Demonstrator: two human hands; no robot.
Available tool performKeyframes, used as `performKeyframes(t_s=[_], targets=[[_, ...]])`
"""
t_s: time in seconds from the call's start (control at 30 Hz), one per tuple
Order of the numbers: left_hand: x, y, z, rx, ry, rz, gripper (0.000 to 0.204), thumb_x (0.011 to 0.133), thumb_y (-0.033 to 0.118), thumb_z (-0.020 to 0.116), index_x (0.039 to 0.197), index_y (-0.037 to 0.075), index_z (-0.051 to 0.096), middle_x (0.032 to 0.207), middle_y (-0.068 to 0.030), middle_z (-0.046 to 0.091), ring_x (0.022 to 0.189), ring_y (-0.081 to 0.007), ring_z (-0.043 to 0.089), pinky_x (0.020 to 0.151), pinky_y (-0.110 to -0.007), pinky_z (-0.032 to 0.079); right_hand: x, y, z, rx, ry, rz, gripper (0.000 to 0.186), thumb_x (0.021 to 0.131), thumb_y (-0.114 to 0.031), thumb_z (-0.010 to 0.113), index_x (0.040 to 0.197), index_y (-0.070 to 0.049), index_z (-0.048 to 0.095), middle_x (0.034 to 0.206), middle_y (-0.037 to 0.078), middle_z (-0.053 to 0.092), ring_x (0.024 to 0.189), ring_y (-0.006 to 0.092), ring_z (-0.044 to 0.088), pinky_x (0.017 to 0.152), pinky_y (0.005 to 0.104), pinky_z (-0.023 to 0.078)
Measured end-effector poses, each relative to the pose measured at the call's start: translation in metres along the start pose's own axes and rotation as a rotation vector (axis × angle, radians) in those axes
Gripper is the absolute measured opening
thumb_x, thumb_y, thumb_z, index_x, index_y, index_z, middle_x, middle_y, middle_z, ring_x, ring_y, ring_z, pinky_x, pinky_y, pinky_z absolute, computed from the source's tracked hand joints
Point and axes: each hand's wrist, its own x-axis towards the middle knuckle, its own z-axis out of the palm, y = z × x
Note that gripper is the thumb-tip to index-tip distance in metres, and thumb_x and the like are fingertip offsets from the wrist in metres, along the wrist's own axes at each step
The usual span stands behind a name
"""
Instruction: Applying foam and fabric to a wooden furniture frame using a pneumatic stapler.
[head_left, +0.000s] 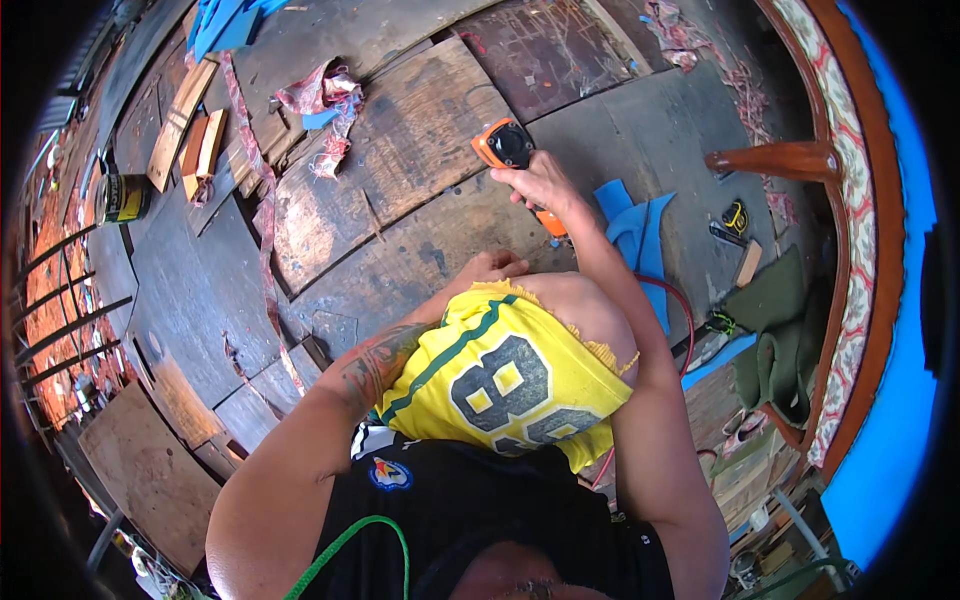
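Note:
My right hand (pixel 535 185) grips an orange-and-black power tool (pixel 503 145), probably an air stapler, held above the plywood boards (pixel 330 230); a red hose (pixel 675 300) runs beside that arm. My left hand (pixel 492 265) is low behind my bent knee (pixel 590 310), its fingers curled and partly hidden, so what they hold, if anything, cannot be made out. Cut blue foam pieces (pixel 635 235) lie right of my right arm, near a yellow tape measure (pixel 734 217), a dark tool (pixel 725 235) and a small wood block (pixel 748 262).
A wooden furniture frame (pixel 770 160) with patterned fabric and a blue panel (pixel 890 420) stands at the right. Torn fabric strips (pixel 320 100), wood pieces (pixel 180 135), a can (pixel 125 198) and more blue foam (pixel 225 25) lie around. Dark metal bars (pixel 70 310) line the left.

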Motion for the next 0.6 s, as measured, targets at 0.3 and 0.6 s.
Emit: performKeyframes(t_s=[0.3,0.6], targets=[[0.001,-0.028,-0.005,0.285,-0.101,0.213,0.044,0.098,0.038,0.063,0.112,-0.004,0.070,0.102,-0.0169,0.073,0.097,-0.0259,0.069,0.083,-0.038,0.053,0.003,0.015,-0.004,0.194,0.061,-0.068,0.037,0.080,-0.031,0.077,0.101,-0.002,0.069,0.074,0.006,0.068,0.060,0.0141,0.068,0.048,0.0314,0.050],[0.013,-0.051,-0.050,0.315,-0.262,0.002,0.041,0.099,0.036,0.059,0.108,-0.002,0.071,0.098,-0.0140,0.072,0.097,-0.0254,0.069,0.079,-0.037,0.054,-0.111,0.073,-0.039,0.552,0.328,-0.051,0.037,0.077,-0.034,0.081,0.098,-0.005,0.072,0.068,0.003,0.065,0.054,0.0120,0.063,0.051,0.0299,0.050]])
